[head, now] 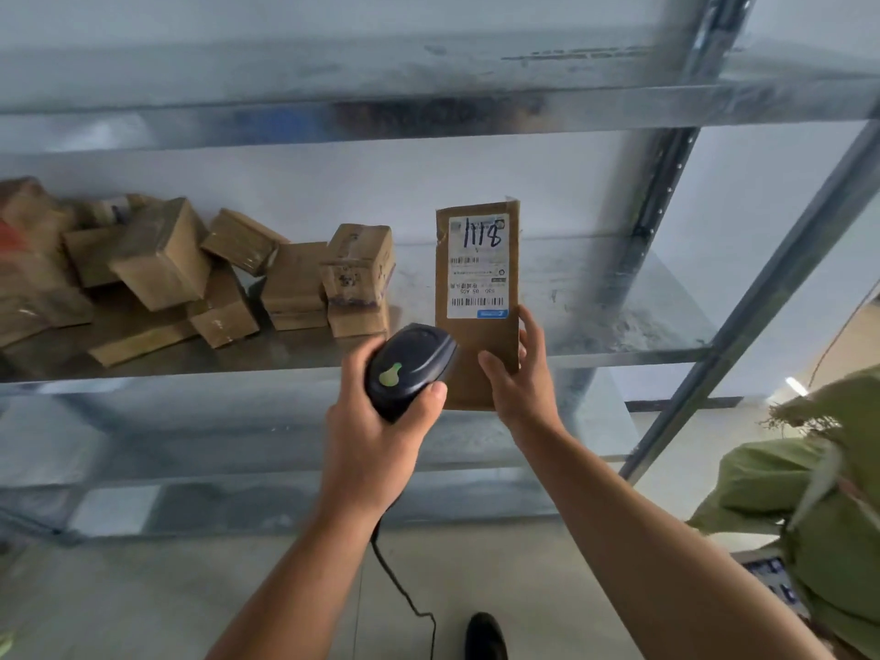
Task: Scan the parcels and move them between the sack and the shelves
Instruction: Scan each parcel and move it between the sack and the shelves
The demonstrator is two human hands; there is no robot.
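**A:** Where is the parcel (pixel 476 283)?

**B:** It's upright in front of the shelf (pixel 600 326), at 1 o'clock of the scanner (pixel 409 369), with the label (pixel 478 264) facing us. The right hand (pixel 519 388) pinches its lower end, thumb on the front and fingers (pixel 534 335) curled round the right edge.

**A:** And the left hand (pixel 376 435)?

**B:** It's clamped round the scanner, whose head points at the parcel.

**A:** How will it handle?

**B:** Light, I judge. It's a flat card sleeve held by one end without sagging, so fairly stiff. The edge at 11 o'clock looks nicked, so it can crease. Bare card shouldn't slip.

**A:** Best hold?

**B:** Where it is now — the plain card at 6 o'clock, clear of the barcodes. To shelve it, I'd use the bare steel at 3 o'clock of the boxes (pixel 190 278). The sack (pixel 809 493) sits at 4 o'clock.
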